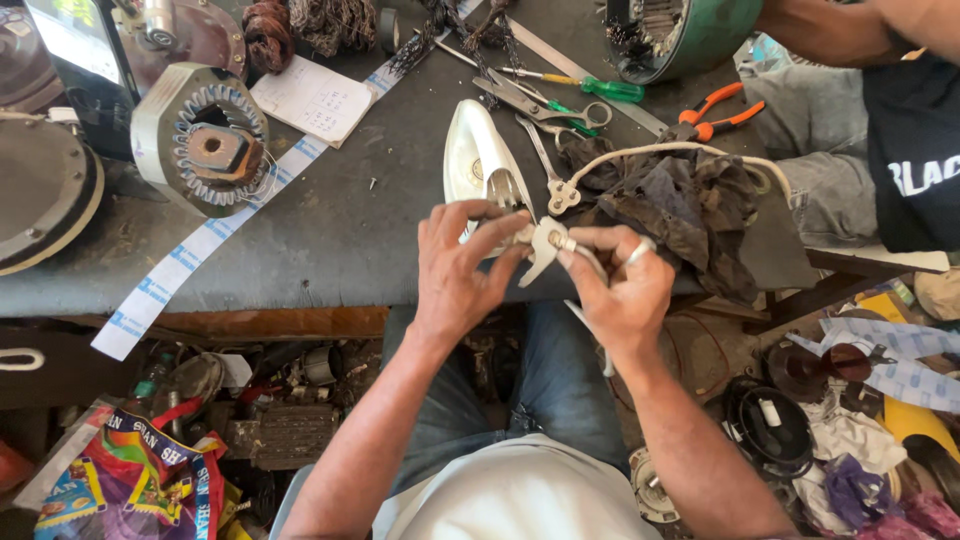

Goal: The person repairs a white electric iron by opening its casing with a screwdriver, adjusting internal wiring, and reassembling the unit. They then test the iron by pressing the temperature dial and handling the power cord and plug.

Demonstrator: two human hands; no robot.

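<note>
White metal bracket [543, 245] between fingertips of both raised hands, left [455, 270] and right [620, 285].

White shirt, blue jeans, finger ring [640, 250]

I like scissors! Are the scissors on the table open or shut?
Open a little. The scissors lie flat on the table, and their blades part slightly toward the tips, beyond both hands.
</note>
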